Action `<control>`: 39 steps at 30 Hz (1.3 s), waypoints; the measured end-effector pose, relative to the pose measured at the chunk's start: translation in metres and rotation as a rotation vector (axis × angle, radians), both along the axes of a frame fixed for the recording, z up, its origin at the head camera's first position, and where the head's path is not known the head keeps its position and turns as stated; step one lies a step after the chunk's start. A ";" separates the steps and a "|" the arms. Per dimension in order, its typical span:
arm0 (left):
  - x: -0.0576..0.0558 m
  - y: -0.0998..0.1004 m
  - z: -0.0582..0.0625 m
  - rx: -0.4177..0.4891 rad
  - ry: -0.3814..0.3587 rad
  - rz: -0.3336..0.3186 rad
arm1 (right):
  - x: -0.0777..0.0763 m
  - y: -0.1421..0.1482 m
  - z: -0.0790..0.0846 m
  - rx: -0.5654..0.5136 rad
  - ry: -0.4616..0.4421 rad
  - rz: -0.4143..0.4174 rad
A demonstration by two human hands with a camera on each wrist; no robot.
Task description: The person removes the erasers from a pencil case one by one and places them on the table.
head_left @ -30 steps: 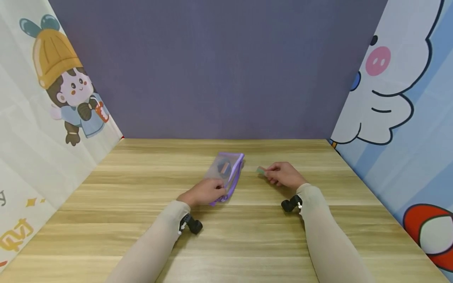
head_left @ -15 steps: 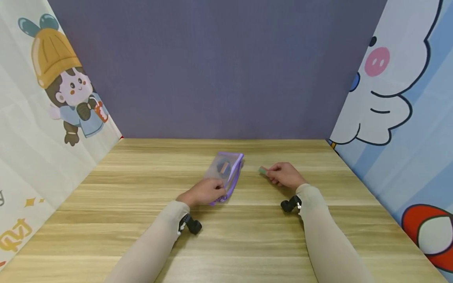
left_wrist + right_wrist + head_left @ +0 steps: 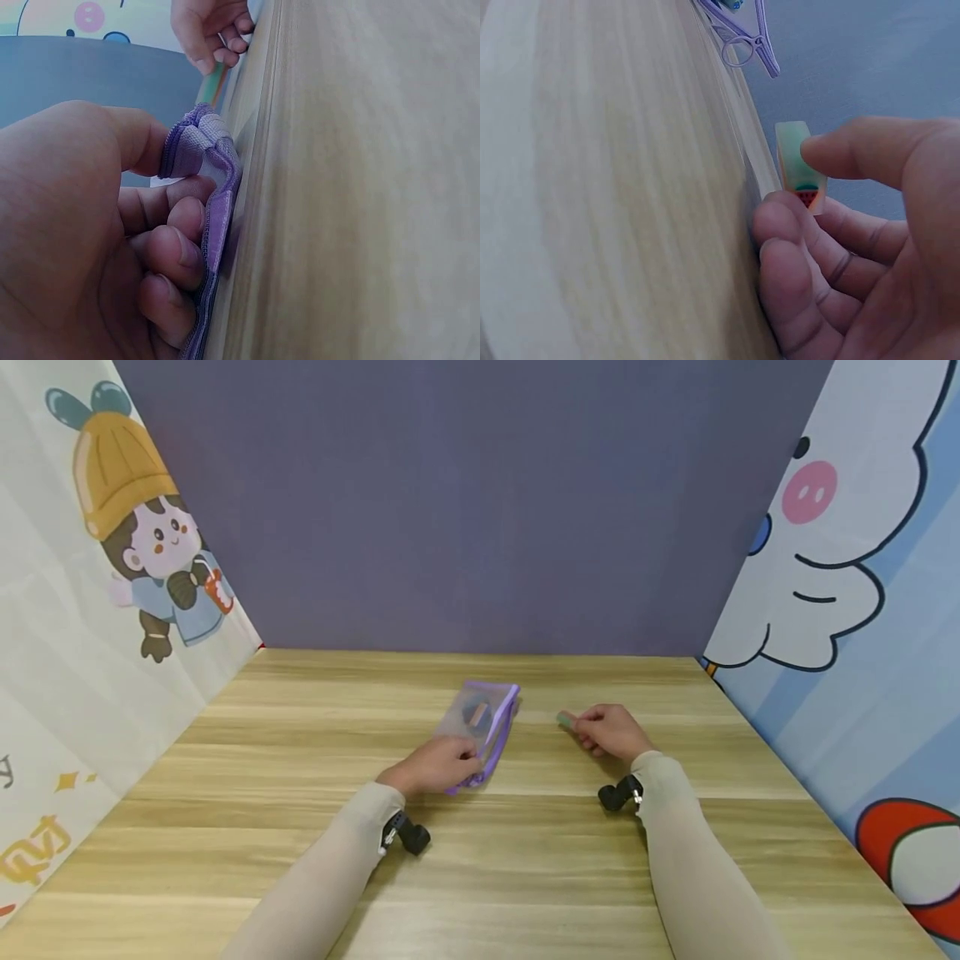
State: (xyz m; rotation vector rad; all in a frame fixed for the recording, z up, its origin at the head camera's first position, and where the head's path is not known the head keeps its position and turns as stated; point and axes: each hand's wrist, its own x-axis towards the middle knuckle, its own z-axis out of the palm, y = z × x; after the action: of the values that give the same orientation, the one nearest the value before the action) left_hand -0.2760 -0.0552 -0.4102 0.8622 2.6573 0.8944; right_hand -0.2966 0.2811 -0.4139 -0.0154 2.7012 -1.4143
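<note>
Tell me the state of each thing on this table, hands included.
Pouch: mouth open, lying on the table
Green block: held, outside the pouch
Left hand: gripping the pouch's near end
Right hand: pinching the green block
Dark round shape: on or in the pouch, can't tell which

since a second ago the right hand [image 3: 611,731] has drawn slightly outward, away from the purple-edged pouch [image 3: 504,716], and the small green block [image 3: 566,720] at its fingertips has come along, so the gap on the inner side of that hand is a little wider. the head view has tipped a touch as well: beyond the hands, the far edge of the table [image 3: 480,893] now runs slightly higher at its left end.
</note>
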 end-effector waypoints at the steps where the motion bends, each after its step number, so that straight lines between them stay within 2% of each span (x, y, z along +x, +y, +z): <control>1: 0.000 0.000 0.000 -0.001 0.002 -0.001 | 0.000 0.000 0.000 -0.001 -0.001 -0.005; 14: -0.004 0.001 0.001 -0.021 0.027 -0.014 | 0.003 -0.002 0.006 -0.033 0.003 -0.123; 22: -0.002 0.000 0.000 -0.012 0.002 -0.007 | 0.005 -0.003 0.004 -0.003 0.006 -0.124; 31: -0.001 -0.001 0.001 0.014 -0.048 -0.001 | 0.001 -0.004 0.002 -0.029 0.004 -0.140; 39: -0.003 0.000 0.002 -0.015 0.012 -0.011 | 0.001 -0.002 0.002 -0.049 0.009 -0.149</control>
State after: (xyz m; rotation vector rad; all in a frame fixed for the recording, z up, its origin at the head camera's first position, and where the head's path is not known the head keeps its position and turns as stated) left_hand -0.2791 -0.0551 -0.4083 0.8799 2.6632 0.8678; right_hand -0.2958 0.2788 -0.4124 0.1804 2.7246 -1.5228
